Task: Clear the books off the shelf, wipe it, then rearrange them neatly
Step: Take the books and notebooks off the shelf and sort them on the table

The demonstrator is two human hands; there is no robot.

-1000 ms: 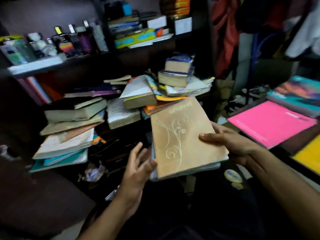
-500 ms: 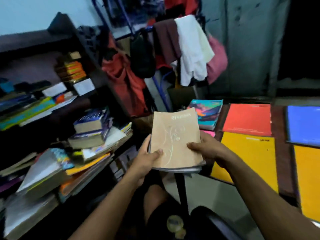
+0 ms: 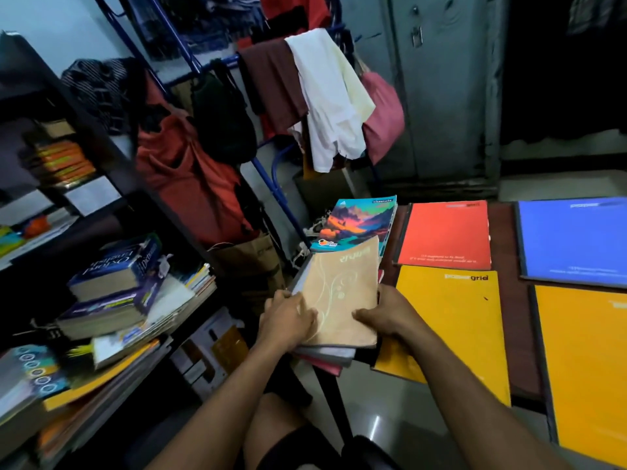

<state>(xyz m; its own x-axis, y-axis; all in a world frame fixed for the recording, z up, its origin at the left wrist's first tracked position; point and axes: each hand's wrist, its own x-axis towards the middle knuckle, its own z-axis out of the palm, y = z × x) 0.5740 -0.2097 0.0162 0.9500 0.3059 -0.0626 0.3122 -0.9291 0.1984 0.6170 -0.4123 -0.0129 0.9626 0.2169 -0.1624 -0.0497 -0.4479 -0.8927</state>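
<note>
Lowered since half a second ago, the tan book [image 3: 342, 296] with the swirl pattern now sits at the centre of the frame on top of a small stack of notebooks [image 3: 327, 356] at the near left corner of the table [image 3: 515, 340], where before it was held up in the air in front of the hanging clothes. Both hands have come down with it. The left hand [image 3: 288, 322] lies on the book's lower left edge, fingers spread over the cover and curled round its side, grasping it. The right hand [image 3: 386, 315] grips the lower right edge, thumb on top of the cover and fingers wrapped under the side. So the book lies between the two hands, its far end pointing toward the upper right, where it overlaps the colourful landscape notebook [image 3: 359, 222]. Just right of the right hand lies a yellow notebook [image 3: 451, 320], touching the stack; beyond it are a red notebook [image 3: 446, 232], a blue notebook [image 3: 576, 239] and a second yellow one [image 3: 587, 364] at the right edge. At the left of the frame the shelf [image 3: 101, 137] carries tilted piles of books [image 3: 112, 290], a dictionary on top. Clothes [image 3: 322, 96] hang on a rack in the upper centre.
</note>
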